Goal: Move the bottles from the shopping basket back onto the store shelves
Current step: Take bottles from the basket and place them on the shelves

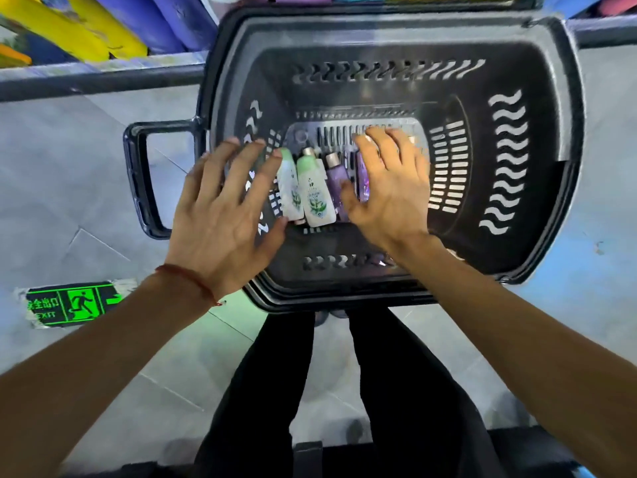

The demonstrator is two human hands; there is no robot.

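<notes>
Head view: a dark plastic shopping basket (396,34) stands on the grey tiled floor (69,188) in front of the person's black-trousered legs (262,391), its loop handle (138,177) sticking out to the left. Four bottles lie side by side on the slotted bottom, caps pointing away from the person: a white-and-green bottle (289,188), a second white-and-green bottle (315,196) touching it, then a purple bottle (333,179) and another purple bottle (362,177) partly hidden. The left hand (224,215) hangs over the basket's left side with its fingers (248,167) spread and released, grasping nothing, one fingertip just beside the first bottle's cap. The right hand (389,188) is also spread flat, fingers (379,150) unclenched over the hidden purple bottle; whether they touch it cannot be told. A red thread (193,281) circles the left wrist. A green exit sign (72,303) is stuck to the floor at left, and yellow and purple rolls (113,25) lie on the shelf (103,75) beyond.
</notes>
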